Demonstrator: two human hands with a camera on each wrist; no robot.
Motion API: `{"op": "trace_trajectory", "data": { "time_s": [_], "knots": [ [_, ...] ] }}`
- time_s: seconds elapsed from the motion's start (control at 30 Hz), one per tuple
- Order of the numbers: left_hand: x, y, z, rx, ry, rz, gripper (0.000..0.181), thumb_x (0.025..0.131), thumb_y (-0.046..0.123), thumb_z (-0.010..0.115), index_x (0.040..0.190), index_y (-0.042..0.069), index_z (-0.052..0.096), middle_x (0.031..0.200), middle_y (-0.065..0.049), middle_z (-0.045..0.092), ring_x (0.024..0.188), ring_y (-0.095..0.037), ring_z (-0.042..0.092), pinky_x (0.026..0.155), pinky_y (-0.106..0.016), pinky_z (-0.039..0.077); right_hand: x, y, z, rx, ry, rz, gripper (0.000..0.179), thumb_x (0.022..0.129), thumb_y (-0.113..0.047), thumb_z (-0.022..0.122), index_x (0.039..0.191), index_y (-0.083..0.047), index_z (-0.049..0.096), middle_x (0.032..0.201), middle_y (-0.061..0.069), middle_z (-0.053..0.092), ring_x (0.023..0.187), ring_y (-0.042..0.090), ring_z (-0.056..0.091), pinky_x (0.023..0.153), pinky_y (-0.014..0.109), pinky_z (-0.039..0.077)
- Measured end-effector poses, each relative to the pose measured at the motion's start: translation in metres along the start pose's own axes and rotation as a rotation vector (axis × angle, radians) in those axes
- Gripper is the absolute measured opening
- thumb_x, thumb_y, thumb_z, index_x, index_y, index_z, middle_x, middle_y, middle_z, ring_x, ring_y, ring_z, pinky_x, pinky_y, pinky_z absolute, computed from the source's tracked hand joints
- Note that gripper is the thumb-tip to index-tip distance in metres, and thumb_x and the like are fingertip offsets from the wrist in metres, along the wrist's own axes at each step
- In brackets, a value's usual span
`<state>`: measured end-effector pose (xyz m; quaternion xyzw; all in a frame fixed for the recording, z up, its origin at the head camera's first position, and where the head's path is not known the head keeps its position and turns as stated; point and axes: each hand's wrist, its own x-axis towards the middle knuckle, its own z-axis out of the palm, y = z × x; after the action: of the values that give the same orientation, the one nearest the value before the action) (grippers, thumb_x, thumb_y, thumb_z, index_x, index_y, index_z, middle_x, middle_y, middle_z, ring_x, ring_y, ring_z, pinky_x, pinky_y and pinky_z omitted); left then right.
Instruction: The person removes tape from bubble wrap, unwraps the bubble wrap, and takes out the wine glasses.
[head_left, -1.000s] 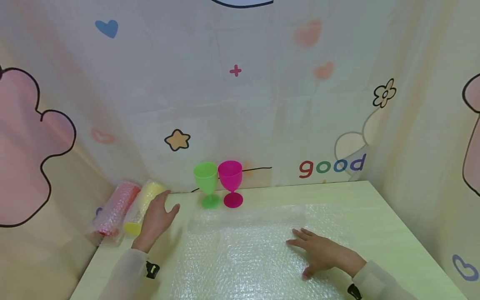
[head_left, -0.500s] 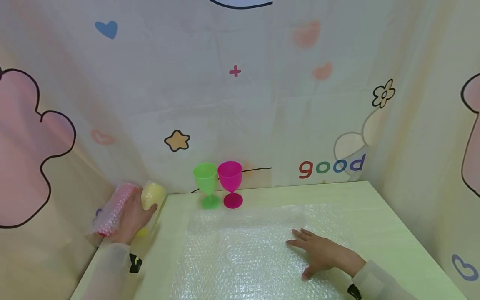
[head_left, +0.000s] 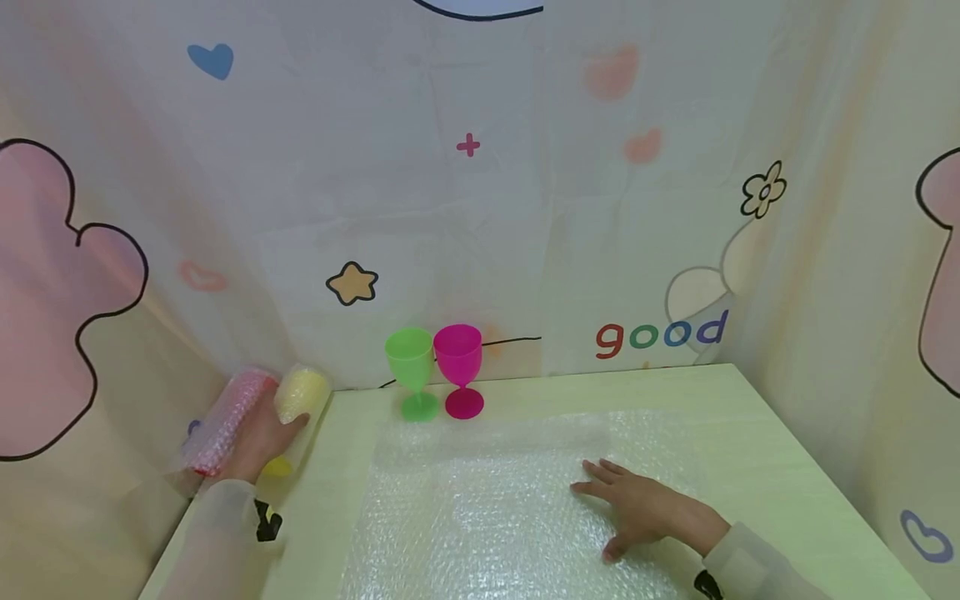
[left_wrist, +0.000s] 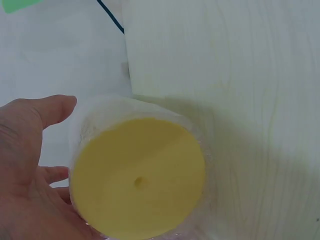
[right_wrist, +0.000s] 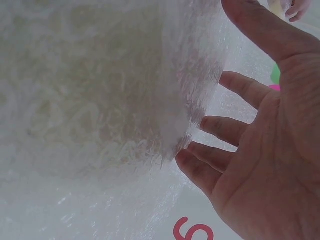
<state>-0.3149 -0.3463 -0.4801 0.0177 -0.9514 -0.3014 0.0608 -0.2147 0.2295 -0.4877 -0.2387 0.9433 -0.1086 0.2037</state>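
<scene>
My left hand (head_left: pixel 258 433) lies at the left of the table, between a pink-red bundle (head_left: pixel 231 421) in bubble wrap and a yellow bundle (head_left: pixel 302 396) in bubble wrap. In the left wrist view the yellow bundle's round, flat end (left_wrist: pixel 145 170) faces the camera; the thumb stands apart from it and some fingertips are hidden behind it. My right hand (head_left: pixel 648 512) rests with spread fingers on a flat sheet of bubble wrap (head_left: pixel 480 517). In the right wrist view its fingertips touch the wrap, and nothing is gripped.
Upright at the back edge of the table (head_left: pixel 765 475) stand a green goblet (head_left: pixel 412 367) and a magenta goblet (head_left: pixel 460 367), side by side. A printed cloth (head_left: pixel 525 208) surrounds the table at the back and sides.
From beside the yellow bundle, my left hand has moved left and down onto the space between both bundles, where it has stayed nearly still. The right hand has held its place.
</scene>
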Motion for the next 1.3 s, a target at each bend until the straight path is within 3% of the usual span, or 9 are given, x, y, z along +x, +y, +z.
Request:
{"op": "trace_trajectory", "data": {
  "time_s": [0.33, 0.6, 0.87, 1.1, 1.3],
  "knots": [
    [0.007, -0.003, -0.001, 0.077, -0.05, -0.004, 0.081, 0.094, 0.033, 0.061, 0.145, -0.018, 0.023, 0.142, -0.045, 0.034, 0.124, -0.057, 0.044, 0.104, -0.065, 0.038, -0.001, -0.001, -0.002, 0.019, -0.005, 0.002, 0.093, 0.065, -0.049, 0.085, 0.147, -0.028, 0.045, 0.163, 0.009, 0.026, 0.15, 0.04, 0.022, 0.111, 0.065, 0.033],
    [0.009, 0.0, 0.005, 0.017, -0.007, -0.023, 0.086, 0.087, 0.034, 0.071, 0.14, -0.016, 0.026, 0.13, -0.039, 0.046, 0.111, -0.047, 0.052, 0.099, -0.06, 0.044, -0.001, 0.0, -0.001, 0.002, 0.001, -0.015, 0.094, 0.065, -0.051, 0.084, 0.148, -0.028, 0.044, 0.163, 0.01, 0.025, 0.149, 0.041, 0.022, 0.109, 0.066, 0.034],
    [0.007, 0.0, 0.01, -0.077, -0.103, -0.057, 0.098, 0.088, 0.038, 0.071, 0.147, -0.014, 0.013, 0.14, -0.036, 0.036, 0.122, -0.047, 0.045, 0.109, -0.062, 0.035, 0.0, 0.001, 0.0, -0.003, -0.001, -0.002, 0.095, 0.064, -0.051, 0.084, 0.148, -0.029, 0.044, 0.163, 0.01, 0.025, 0.15, 0.041, 0.022, 0.109, 0.066, 0.035],
    [0.004, -0.001, 0.012, -0.112, -0.053, -0.077, 0.094, 0.086, 0.031, 0.073, 0.147, -0.012, 0.015, 0.138, -0.036, 0.039, 0.122, -0.05, 0.046, 0.107, -0.062, 0.037, 0.001, -0.002, 0.0, 0.006, -0.02, 0.04, 0.094, 0.064, -0.051, 0.084, 0.147, -0.033, 0.044, 0.164, 0.006, 0.025, 0.151, 0.038, 0.021, 0.11, 0.066, 0.033],
    [0.003, -0.002, 0.01, -0.152, 0.013, -0.045, 0.094, 0.087, 0.027, 0.073, 0.149, -0.01, 0.013, 0.14, -0.038, 0.038, 0.122, -0.05, 0.047, 0.104, -0.062, 0.04, 0.0, -0.001, -0.001, 0.008, -0.015, 0.036, 0.093, 0.065, -0.05, 0.084, 0.147, -0.032, 0.044, 0.164, 0.007, 0.026, 0.151, 0.038, 0.021, 0.111, 0.066, 0.033]
  ]
}}
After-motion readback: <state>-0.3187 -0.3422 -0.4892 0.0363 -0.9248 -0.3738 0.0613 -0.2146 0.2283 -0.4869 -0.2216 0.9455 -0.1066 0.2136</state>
